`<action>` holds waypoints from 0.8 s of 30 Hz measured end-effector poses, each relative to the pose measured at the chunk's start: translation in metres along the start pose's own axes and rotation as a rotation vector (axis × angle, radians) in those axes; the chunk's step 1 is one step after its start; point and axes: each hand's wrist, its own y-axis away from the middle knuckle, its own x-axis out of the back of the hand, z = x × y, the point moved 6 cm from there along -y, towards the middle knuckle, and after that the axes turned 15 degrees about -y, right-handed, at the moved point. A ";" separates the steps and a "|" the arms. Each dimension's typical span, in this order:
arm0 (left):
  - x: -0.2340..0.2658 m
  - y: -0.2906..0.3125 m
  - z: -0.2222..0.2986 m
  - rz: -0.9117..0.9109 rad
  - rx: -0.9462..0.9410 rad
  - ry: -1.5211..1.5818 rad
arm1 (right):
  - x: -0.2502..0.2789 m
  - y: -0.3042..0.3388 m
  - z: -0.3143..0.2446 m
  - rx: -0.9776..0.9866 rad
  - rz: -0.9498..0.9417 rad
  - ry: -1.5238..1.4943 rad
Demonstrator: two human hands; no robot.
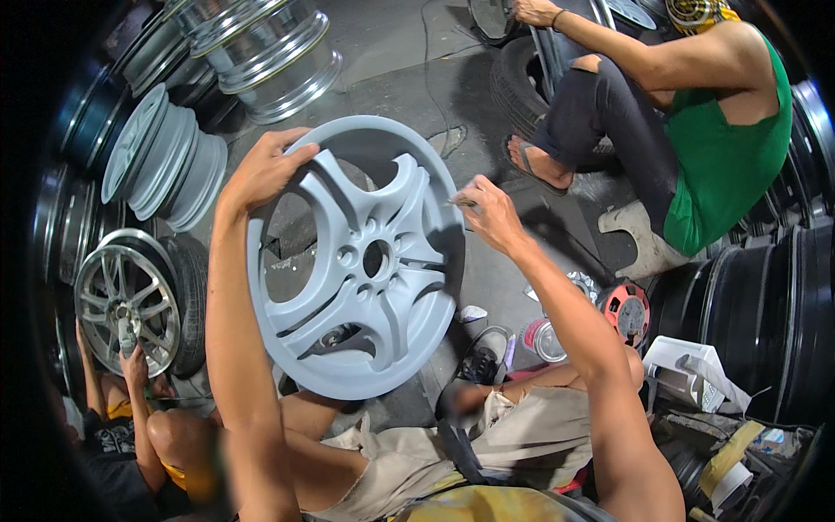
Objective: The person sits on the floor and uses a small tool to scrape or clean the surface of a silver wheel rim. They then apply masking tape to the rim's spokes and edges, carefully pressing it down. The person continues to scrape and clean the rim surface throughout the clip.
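While the left hand clamps the top rim of the grey wheel, propped upright on the lap, the right hand pinches a small piece against its right edge. Likely heavy, rigid; rim or spokes offer grip.

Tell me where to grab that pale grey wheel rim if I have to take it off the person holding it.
Probably by the outer rim, from its lower edge. The grey wheel rim stands on edge, face toward the camera; the left hand grips its upper left edge and the right hand works at its right edge. The open gaps between spokes offer a second hold.
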 end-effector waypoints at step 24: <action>-0.005 0.005 0.016 -0.047 0.053 0.011 | -0.053 -0.018 -0.017 0.186 -0.290 0.178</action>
